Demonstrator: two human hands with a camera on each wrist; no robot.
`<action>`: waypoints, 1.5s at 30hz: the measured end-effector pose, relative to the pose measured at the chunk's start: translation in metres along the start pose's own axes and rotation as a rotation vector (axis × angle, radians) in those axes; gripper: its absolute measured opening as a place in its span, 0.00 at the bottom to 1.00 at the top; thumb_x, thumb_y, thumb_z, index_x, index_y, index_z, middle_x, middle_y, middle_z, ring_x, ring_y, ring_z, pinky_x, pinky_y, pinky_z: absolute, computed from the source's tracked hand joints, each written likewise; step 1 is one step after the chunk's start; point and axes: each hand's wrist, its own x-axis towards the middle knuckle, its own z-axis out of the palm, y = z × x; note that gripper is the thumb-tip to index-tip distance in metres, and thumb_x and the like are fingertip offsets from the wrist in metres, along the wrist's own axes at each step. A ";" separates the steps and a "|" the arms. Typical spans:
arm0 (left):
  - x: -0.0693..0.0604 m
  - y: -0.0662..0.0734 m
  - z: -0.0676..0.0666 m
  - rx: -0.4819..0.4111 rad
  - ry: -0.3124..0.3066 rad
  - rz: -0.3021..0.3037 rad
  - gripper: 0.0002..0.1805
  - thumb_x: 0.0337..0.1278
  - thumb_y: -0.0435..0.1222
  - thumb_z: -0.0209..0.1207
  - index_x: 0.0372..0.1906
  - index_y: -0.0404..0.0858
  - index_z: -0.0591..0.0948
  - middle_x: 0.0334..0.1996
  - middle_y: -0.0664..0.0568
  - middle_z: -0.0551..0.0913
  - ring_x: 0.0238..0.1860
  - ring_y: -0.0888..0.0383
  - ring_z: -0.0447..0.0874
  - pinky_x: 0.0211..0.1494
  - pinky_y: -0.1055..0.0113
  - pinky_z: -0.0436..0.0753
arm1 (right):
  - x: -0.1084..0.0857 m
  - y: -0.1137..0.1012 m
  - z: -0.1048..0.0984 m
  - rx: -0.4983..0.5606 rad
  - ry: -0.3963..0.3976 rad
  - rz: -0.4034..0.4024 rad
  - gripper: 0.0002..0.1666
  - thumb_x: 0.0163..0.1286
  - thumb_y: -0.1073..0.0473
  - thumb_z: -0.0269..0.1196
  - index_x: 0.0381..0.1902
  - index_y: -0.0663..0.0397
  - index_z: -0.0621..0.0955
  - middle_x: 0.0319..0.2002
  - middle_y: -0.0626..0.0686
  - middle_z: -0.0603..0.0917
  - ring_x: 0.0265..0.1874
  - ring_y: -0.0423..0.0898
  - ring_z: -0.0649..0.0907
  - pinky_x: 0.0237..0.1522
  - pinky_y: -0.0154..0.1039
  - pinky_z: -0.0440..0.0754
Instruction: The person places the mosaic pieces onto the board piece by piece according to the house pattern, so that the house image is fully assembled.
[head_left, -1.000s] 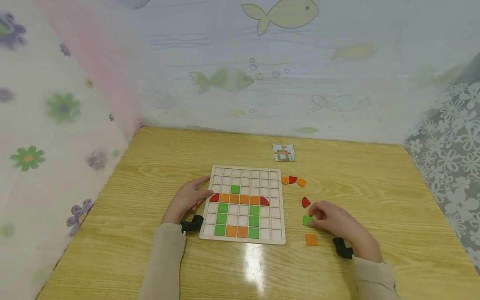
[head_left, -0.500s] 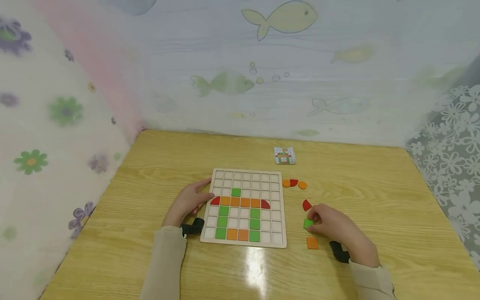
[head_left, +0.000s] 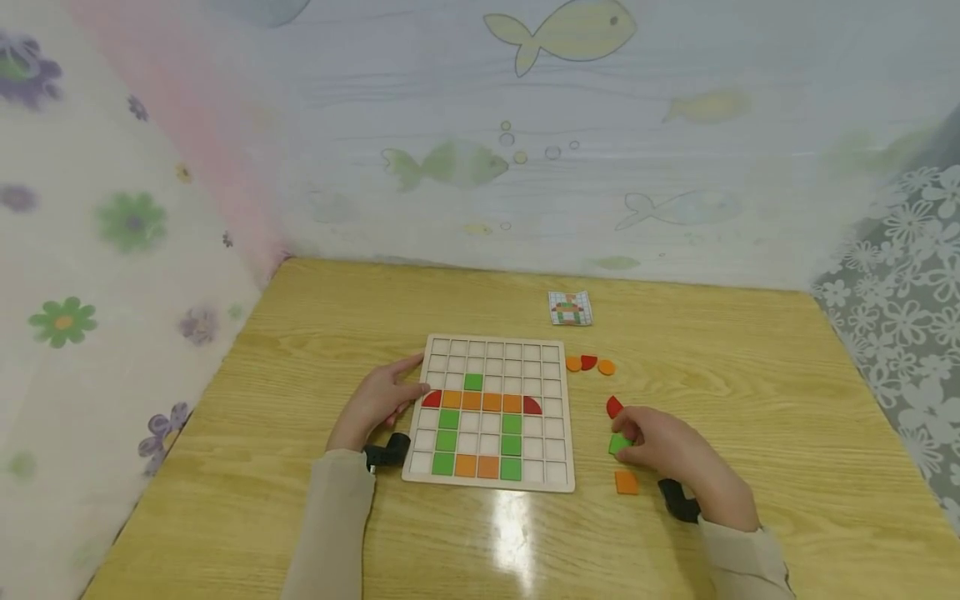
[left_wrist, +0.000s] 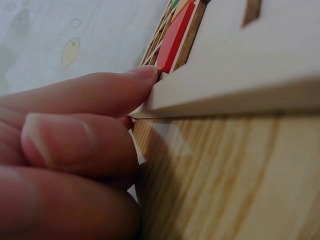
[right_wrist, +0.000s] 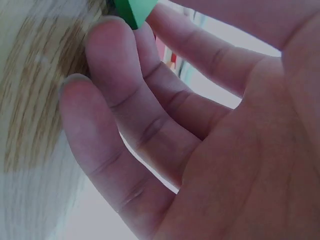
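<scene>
A pale wooden grid board (head_left: 536,358) lies on the table, holding green and orange square tiles and two red quarter-round tiles. My left hand (head_left: 378,400) holds its left edge. In the left wrist view the thumb (left_wrist: 142,75) is on the rim beside a red tile (left_wrist: 172,42), with other fingers curled below. Right of the board, my right hand (head_left: 660,442) pinches a green square tile (head_left: 618,443) at table level. The right wrist view shows only part of this tile (right_wrist: 134,11); the lower fingers are bent and hold nothing.
A red quarter-round tile (head_left: 614,407) lies just beyond my right hand, an orange square tile (head_left: 626,482) nearer me. Two orange discs (head_left: 606,367) flank another red quarter-round tile (head_left: 588,362). A small pattern card (head_left: 570,308) lies farther back, before the wall (head_left: 570,242).
My right hand stays at the green tile, its fingers shifting slightly over it. The left hand and the board keep their places; the view has tilted a little.
</scene>
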 end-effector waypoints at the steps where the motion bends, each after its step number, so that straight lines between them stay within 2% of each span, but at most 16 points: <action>1: 0.000 0.000 0.000 -0.001 0.002 -0.001 0.31 0.46 0.50 0.62 0.59 0.65 0.66 0.06 0.53 0.65 0.05 0.59 0.59 0.09 0.68 0.66 | 0.000 0.000 0.000 0.003 -0.001 -0.008 0.16 0.50 0.57 0.69 0.38 0.52 0.78 0.28 0.45 0.74 0.28 0.41 0.71 0.32 0.38 0.71; 5: 0.000 0.000 0.000 -0.009 0.006 -0.008 0.31 0.46 0.50 0.62 0.59 0.64 0.66 0.07 0.53 0.65 0.05 0.59 0.58 0.09 0.68 0.66 | -0.001 0.002 0.000 0.021 -0.009 -0.048 0.15 0.51 0.58 0.68 0.38 0.52 0.78 0.27 0.44 0.73 0.28 0.41 0.71 0.32 0.38 0.71; 12: -0.002 0.001 0.000 -0.016 0.009 -0.005 0.31 0.46 0.49 0.62 0.59 0.65 0.67 0.07 0.53 0.65 0.05 0.59 0.58 0.09 0.68 0.66 | -0.002 0.006 -0.001 0.074 -0.031 -0.062 0.11 0.57 0.58 0.63 0.39 0.48 0.77 0.27 0.42 0.75 0.28 0.40 0.72 0.32 0.38 0.71; 17: -0.001 0.001 -0.001 -0.026 0.004 0.002 0.30 0.47 0.49 0.62 0.58 0.66 0.67 0.06 0.53 0.64 0.05 0.59 0.58 0.09 0.68 0.66 | -0.002 0.005 -0.001 0.074 -0.011 -0.071 0.09 0.61 0.54 0.61 0.40 0.44 0.78 0.28 0.41 0.75 0.29 0.40 0.73 0.34 0.39 0.71; 24: -0.002 0.002 -0.002 -0.040 -0.007 -0.004 0.30 0.47 0.49 0.62 0.59 0.65 0.67 0.07 0.53 0.64 0.05 0.59 0.57 0.09 0.69 0.66 | 0.003 -0.001 -0.002 0.065 0.011 -0.095 0.08 0.61 0.51 0.60 0.38 0.43 0.78 0.27 0.41 0.75 0.28 0.40 0.73 0.34 0.38 0.71; 31: -0.003 0.003 -0.002 -0.038 -0.017 0.003 0.31 0.48 0.48 0.62 0.60 0.63 0.66 0.07 0.53 0.65 0.05 0.60 0.57 0.09 0.70 0.66 | 0.012 -0.006 0.003 0.077 0.043 -0.121 0.10 0.60 0.47 0.61 0.38 0.42 0.78 0.22 0.42 0.71 0.22 0.38 0.70 0.28 0.33 0.68; 38: -0.005 0.003 -0.002 -0.035 -0.011 0.025 0.30 0.48 0.48 0.62 0.60 0.63 0.66 0.07 0.52 0.65 0.05 0.59 0.58 0.09 0.69 0.66 | 0.019 -0.016 0.007 0.112 0.065 -0.106 0.11 0.60 0.48 0.61 0.39 0.42 0.77 0.22 0.43 0.72 0.22 0.39 0.70 0.27 0.34 0.68; 45: -0.005 0.002 -0.002 -0.040 -0.010 0.019 0.30 0.48 0.48 0.62 0.59 0.65 0.67 0.06 0.52 0.64 0.05 0.59 0.57 0.09 0.69 0.65 | 0.026 -0.027 0.010 0.122 0.070 -0.123 0.09 0.60 0.50 0.61 0.39 0.42 0.78 0.22 0.43 0.71 0.23 0.39 0.70 0.28 0.35 0.68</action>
